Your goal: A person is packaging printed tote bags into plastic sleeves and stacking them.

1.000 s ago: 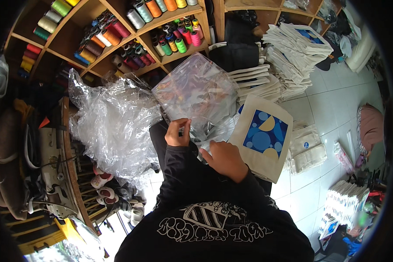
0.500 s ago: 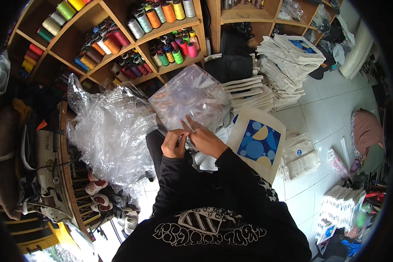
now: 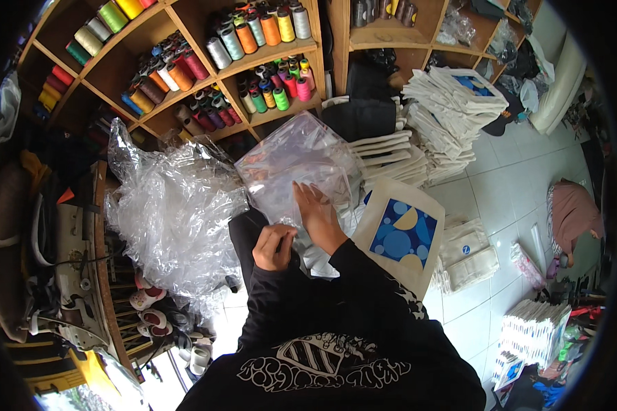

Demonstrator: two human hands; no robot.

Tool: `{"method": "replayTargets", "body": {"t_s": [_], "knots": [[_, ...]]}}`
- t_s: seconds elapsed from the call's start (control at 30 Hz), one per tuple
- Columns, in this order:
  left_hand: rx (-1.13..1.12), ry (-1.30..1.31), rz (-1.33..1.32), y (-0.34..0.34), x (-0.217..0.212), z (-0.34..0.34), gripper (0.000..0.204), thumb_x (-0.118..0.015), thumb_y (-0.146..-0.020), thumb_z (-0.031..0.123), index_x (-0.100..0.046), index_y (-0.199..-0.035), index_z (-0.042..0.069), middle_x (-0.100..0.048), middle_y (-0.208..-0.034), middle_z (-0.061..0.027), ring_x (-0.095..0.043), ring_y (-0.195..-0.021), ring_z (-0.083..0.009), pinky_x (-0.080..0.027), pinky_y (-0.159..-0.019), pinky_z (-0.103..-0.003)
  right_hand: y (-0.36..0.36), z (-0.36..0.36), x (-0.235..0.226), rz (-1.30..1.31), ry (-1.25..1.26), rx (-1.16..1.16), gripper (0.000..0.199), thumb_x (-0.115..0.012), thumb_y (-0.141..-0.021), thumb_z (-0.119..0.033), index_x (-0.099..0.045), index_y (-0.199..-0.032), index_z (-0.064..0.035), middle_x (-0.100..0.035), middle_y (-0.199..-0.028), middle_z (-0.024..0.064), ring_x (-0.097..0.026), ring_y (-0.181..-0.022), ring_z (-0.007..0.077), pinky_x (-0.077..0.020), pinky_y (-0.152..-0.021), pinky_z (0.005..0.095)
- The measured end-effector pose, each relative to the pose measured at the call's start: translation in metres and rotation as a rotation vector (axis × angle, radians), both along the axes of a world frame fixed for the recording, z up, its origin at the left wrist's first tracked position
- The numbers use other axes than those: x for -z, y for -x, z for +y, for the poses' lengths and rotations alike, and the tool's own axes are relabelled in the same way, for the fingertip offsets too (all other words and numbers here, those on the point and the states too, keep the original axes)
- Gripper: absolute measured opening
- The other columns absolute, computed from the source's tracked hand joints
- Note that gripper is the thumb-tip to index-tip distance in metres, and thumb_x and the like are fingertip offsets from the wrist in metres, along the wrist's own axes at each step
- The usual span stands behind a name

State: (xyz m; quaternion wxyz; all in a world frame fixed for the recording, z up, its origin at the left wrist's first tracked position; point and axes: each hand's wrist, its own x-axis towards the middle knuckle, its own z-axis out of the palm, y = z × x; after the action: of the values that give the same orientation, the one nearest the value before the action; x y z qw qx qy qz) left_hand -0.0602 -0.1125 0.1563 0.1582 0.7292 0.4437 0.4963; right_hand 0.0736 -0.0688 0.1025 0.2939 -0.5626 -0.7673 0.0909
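A stack of clear plastic bags (image 3: pixel 291 147) lies in front of me, shiny and roughly square. My right hand (image 3: pixel 318 214) rests flat on its near part, fingers stretched out and pointing away from me. Just left of it, my left hand (image 3: pixel 273 246) is closed, thumb and fingertips pinched together by the near edge of the plastic. Whatever sits in that pinch is too small or too clear to make out. To the right of my right forearm lies a cream cloth bag (image 3: pixel 425 205) with a blue and yellow circle print.
A crumpled heap of clear plastic (image 3: pixel 175 219) fills the left side. Behind stand wooden shelves (image 3: pixel 212 72) of thread cones. Stacked cream bags (image 3: pixel 439 127) rise at the back right; folded ones (image 3: pixel 467 253) lie on the tiled floor. Another person (image 3: pixel 574 218) is at far right.
My right hand has flattened and spread on the plastic, drawing apart from my left. My left hand stays pinched, slightly lower. The whole view has shifted a little.
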Motion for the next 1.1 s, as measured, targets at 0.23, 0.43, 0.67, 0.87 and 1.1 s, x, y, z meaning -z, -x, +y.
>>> {"method": "replayTargets", "body": {"t_s": [0.23,0.43,0.67,0.87,1.1], "knots": [[0.126,-0.027,-0.015,-0.003,-0.018,-0.021,0.013,-0.066,-0.065,-0.007,-0.06,-0.075,-0.001,-0.058,-0.074,-0.0091,-0.057,-0.067,-0.0209,-0.046,-0.059,-0.028,-0.009,0.015,0.018,-0.265,0.067,0.368,0.084,-0.049,-0.07,-0.062,-0.02,-0.137,-0.0194,-0.027,-0.133,0.0234,-0.021,-0.12,0.0502,-0.0116,-0.091,0.0682],[0.188,-0.04,0.032,-0.008,-0.011,-0.027,0.019,-0.068,-0.062,-0.006,-0.061,-0.079,0.001,-0.057,-0.077,-0.0082,-0.055,-0.067,-0.0212,-0.046,-0.059,-0.029,-0.007,0.021,0.025,-0.232,-0.122,0.33,0.081,-0.047,-0.072,-0.062,-0.021,-0.137,-0.021,-0.023,-0.135,0.0236,-0.02,-0.121,0.0495,-0.0132,-0.089,0.07],[0.168,-0.04,0.013,-0.005,0.002,-0.02,0.017,-0.067,-0.065,-0.003,-0.061,-0.08,0.001,-0.059,-0.081,-0.0097,-0.059,-0.075,-0.0234,-0.046,-0.066,-0.029,0.059,-0.011,-0.017,-0.046,0.281,-0.208,0.083,-0.049,-0.072,-0.062,-0.01,-0.138,-0.0291,-0.01,-0.141,0.0206,-0.01,-0.126,0.0494,-0.0137,-0.089,0.0704],[0.303,-0.071,0.028,-0.01,-0.017,-0.033,0.016,-0.066,-0.067,-0.001,-0.062,-0.082,0.001,-0.058,-0.082,-0.0091,-0.058,-0.076,-0.0239,-0.047,-0.067,-0.03,0.085,0.007,-0.005,-0.065,0.194,-0.197,0.081,-0.05,-0.072,-0.063,-0.015,-0.137,-0.0287,-0.006,-0.141,0.0211,-0.008,-0.125,0.0508,-0.0142,-0.086,0.0728],[0.431,0.01,-0.105,-0.003,-0.024,-0.056,0.013,-0.064,-0.07,-0.001,-0.061,-0.082,0.0,-0.057,-0.083,-0.0095,-0.059,-0.075,-0.0227,-0.047,-0.066,-0.03,0.087,0.032,-0.005,-0.108,0.014,0.057,0.077,-0.045,-0.077,-0.059,-0.023,-0.136,-0.0143,-0.008,-0.14,0.0243,-0.003,-0.127,0.0468,-0.0016,-0.09,0.0697]]}}
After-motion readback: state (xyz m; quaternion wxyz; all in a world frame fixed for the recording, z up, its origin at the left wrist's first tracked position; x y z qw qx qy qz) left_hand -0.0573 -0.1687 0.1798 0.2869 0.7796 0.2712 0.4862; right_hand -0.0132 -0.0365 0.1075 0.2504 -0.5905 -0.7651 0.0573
